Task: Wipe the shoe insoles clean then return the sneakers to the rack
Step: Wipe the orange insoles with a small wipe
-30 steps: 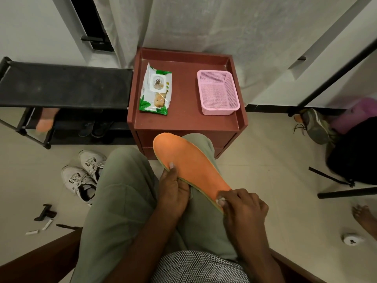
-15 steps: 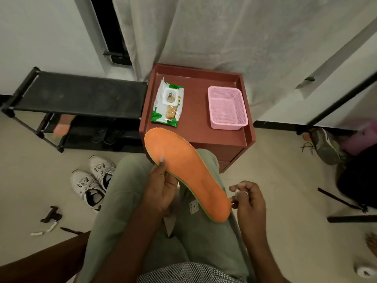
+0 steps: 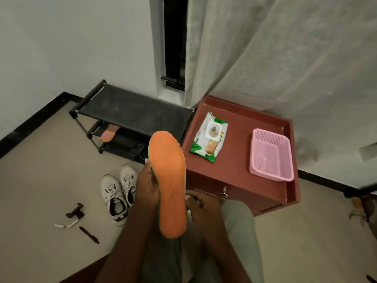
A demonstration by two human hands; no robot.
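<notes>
My left hand [image 3: 147,186] grips the left edge of an orange insole [image 3: 170,180] and holds it nearly upright above my lap, its orange face toward me. My right hand [image 3: 201,207] sits just right of the insole's lower part, fingers closed on a small white wipe that barely shows. A pair of white sneakers [image 3: 119,190] stands on the floor to the left. The black shoe rack [image 3: 132,113] is against the wall behind them, with a second orange insole [image 3: 109,134] on its lower shelf.
A reddish-brown cabinet [image 3: 240,170] stands ahead, bearing a wet-wipes pack [image 3: 209,136] and a pink basket [image 3: 271,154]. Small black and white bits [image 3: 75,217] lie on the floor at left. Another shoe [image 3: 365,209] is at the right edge. A curtain hangs behind.
My left hand has raised and turned the insole from slanting across my lap to nearly upright. My right hand came off its heel end and now rests beside it. The view has tilted upward.
</notes>
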